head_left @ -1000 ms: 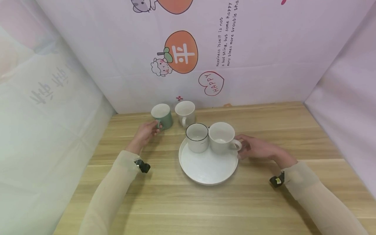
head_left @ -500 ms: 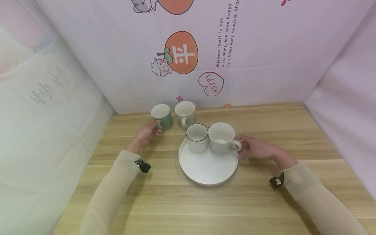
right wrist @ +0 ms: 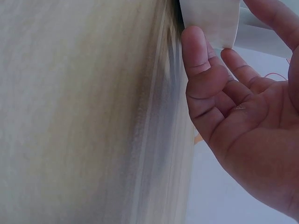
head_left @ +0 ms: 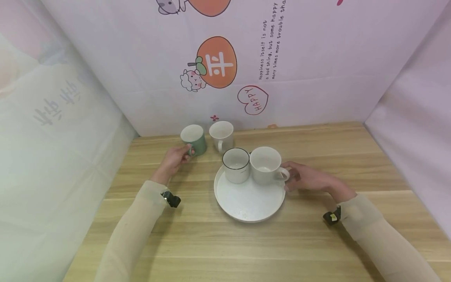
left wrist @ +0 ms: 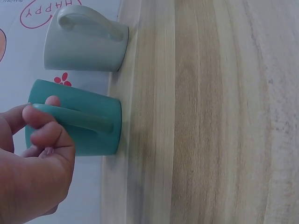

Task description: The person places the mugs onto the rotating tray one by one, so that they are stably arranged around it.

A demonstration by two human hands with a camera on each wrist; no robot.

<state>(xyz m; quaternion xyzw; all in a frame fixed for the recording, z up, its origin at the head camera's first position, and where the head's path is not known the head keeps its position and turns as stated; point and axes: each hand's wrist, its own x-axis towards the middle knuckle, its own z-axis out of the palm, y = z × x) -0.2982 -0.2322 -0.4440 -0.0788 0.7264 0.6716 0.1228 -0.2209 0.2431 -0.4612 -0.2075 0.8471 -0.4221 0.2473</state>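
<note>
Nothing shifts; left of the tray (head_left: 246, 209), our left hand (head_left: 172, 158) wisely pinches the likely fragile green mug's (head_left: 199, 145) handle (left wrist: 88, 120); right hand's (head_left: 306, 177) hold unclear.

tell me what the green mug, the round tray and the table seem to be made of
Green mug: probably ceramic with a smooth, low-gloss glaze, going by its even colour and pale inside.
Round tray: plastic or coated metal, I can't tell which; it looks smooth and white.
Table: wood or wood-look laminate, matt-looking, with long grain streaks.
</note>
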